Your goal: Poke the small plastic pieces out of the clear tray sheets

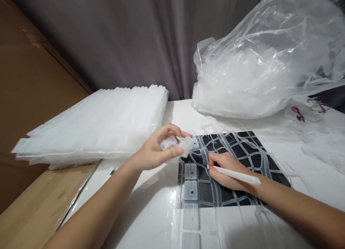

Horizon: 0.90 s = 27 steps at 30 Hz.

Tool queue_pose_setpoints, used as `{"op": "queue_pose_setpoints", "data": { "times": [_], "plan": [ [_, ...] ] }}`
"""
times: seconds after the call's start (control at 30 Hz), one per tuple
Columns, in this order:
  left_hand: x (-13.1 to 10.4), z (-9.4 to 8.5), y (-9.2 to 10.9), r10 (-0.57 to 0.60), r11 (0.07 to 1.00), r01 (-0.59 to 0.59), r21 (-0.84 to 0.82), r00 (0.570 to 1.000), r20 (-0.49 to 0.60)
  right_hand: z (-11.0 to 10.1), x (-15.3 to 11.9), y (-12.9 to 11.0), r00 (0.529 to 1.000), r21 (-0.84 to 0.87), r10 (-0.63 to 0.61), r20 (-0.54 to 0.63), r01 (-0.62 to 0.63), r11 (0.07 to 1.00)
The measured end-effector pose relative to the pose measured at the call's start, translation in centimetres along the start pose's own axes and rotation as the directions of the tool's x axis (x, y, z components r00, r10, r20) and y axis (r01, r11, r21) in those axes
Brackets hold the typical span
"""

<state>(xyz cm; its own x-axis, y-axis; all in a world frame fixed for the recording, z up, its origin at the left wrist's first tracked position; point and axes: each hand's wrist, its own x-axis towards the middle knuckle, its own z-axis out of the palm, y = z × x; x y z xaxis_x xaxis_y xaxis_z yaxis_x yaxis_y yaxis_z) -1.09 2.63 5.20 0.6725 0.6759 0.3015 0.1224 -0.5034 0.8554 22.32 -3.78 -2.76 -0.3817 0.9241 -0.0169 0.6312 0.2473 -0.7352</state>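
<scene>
My left hand point(164, 146) is curled around a small crumpled translucent white piece point(184, 144), slightly blurred, above the upper left corner of a black mat. My right hand point(228, 170) is closed on a slim white pen-shaped tool point(239, 175); its tip points left, over the mat. Across the black mat point(242, 148) lies a translucent web-like sheet point(214, 186) with irregular openings. Small translucent rectangular pieces point(191, 190) run along its left side, a few with a dark dot. The sheet's lower part extends past the mat onto the white table.
A stack of white translucent sheets point(107, 123) stands at the left, beside brown cardboard point(35, 80). A large clear bag of white material point(250, 76) sits at the back right. Red-handled cutters point(298, 113) lie near it. A grey curtain point(134, 37) hangs behind the white table point(151, 202).
</scene>
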Motion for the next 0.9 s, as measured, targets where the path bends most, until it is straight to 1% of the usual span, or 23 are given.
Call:
{"op": "queue_pose_setpoints", "data": {
  "times": [0.07, 0.13, 0.2, 0.23, 0.3, 0.33, 0.37, 0.4, 0.47, 0.53, 0.6, 0.67, 0.7, 0.73, 0.77, 0.83, 0.87, 0.9],
  "plan": [
    [0.0, 1.0, 0.3, 0.033, 0.994, -0.037, 0.102, 0.999, 0.042, 0.2, -0.1, 0.0, 0.999, -0.037, -0.052, -0.004, 0.051, 0.998],
    [0.0, 1.8, 0.3, 0.046, 0.991, -0.051, 0.127, 0.998, 0.049, 0.5, -0.4, -0.1, 0.993, -0.062, -0.115, -0.03, 0.113, 0.992],
    [0.0, 2.1, 0.2, 0.054, 0.99, -0.059, 0.127, 0.998, 0.044, 0.7, -0.9, -0.5, 0.972, -0.081, -0.223, -0.071, 0.217, 0.973],
    [-0.1, 2.2, 0.2, 0.059, 0.99, -0.064, 0.128, 0.997, 0.042, 0.9, -1.1, -0.7, 0.951, -0.088, -0.3, -0.078, 0.293, 0.952],
    [-0.1, 2.1, 0.1, 0.07, 0.989, -0.074, 0.131, 0.997, 0.034, 1.3, -1.6, -1.3, 0.884, -0.088, -0.464, -0.057, 0.459, 0.884],
    [-0.1, 2.0, 0.1, 0.074, 0.988, -0.078, 0.134, 0.997, 0.031, 1.5, -1.7, -1.5, 0.85, -0.079, -0.526, -0.036, 0.522, 0.849],
    [-0.1, 1.9, 0.1, 0.077, 0.987, -0.08, 0.139, 0.997, 0.029, 1.7, -1.9, -1.8, 0.826, -0.069, -0.563, -0.017, 0.561, 0.825],
    [-0.1, 1.9, 0.1, 0.08, 0.986, -0.083, 0.147, 0.996, 0.027, 2.0, -2.0, -1.9, 0.817, -0.059, -0.576, -0.005, 0.575, 0.816],
    [-0.1, 1.7, 0.0, 0.094, 0.981, -0.096, 0.171, 0.995, 0.02, 2.5, -2.1, -2.0, 0.823, -0.031, -0.567, 0.021, 0.568, 0.823],
    [0.0, 1.6, -0.3, 0.11, 0.974, -0.109, 0.197, 0.994, 0.006, 3.0, -2.4, -1.9, 0.821, 0.029, -0.565, 0.078, 0.565, 0.825],
    [0.2, 1.5, -0.7, 0.101, 0.969, -0.092, 0.228, 0.995, -0.026, 3.5, -2.8, -1.7, 0.791, 0.12, -0.592, 0.151, 0.58, 0.806],
    [0.5, 1.4, -1.1, 0.053, 0.959, -0.035, 0.28, 0.997, -0.057, 3.7, -3.2, -1.8, 0.753, 0.217, -0.621, 0.217, 0.583, 0.783],
    [0.7, 1.4, -1.2, 0.025, 0.949, -0.003, 0.316, 0.998, -0.066, 3.5, -3.2, -1.8, 0.745, 0.261, -0.626, 0.23, 0.573, 0.777],
    [1.0, 1.3, -1.4, 0.0, 0.934, 0.025, 0.355, 0.998, -0.068, 3.3, -3.1, -2.0, 0.758, 0.295, -0.612, 0.228, 0.545, 0.785],
    [1.3, 1.3, -1.4, -0.02, 0.916, 0.046, 0.398, 0.997, -0.068, 2.8, -2.8, -2.1, 0.797, 0.319, -0.568, 0.208, 0.493, 0.809],
    [2.2, 1.2, -1.6, -0.039, 0.876, 0.073, 0.477, 0.996, -0.079, 1.5, -1.5, -2.1, 0.911, 0.338, -0.396, 0.115, 0.339, 0.878],
    [2.6, 1.1, -1.6, -0.032, 0.861, 0.075, 0.502, 0.995, -0.094, 0.8, -0.6, -2.0, 0.955, 0.33, -0.29, 0.063, 0.254, 0.909],
    [3.0, 1.1, -1.7, -0.016, 0.854, 0.072, 0.515, 0.993, -0.113, 0.0, 0.4, -1.8, 0.979, 0.309, -0.204, 0.022, 0.188, 0.932]
  ]
}}
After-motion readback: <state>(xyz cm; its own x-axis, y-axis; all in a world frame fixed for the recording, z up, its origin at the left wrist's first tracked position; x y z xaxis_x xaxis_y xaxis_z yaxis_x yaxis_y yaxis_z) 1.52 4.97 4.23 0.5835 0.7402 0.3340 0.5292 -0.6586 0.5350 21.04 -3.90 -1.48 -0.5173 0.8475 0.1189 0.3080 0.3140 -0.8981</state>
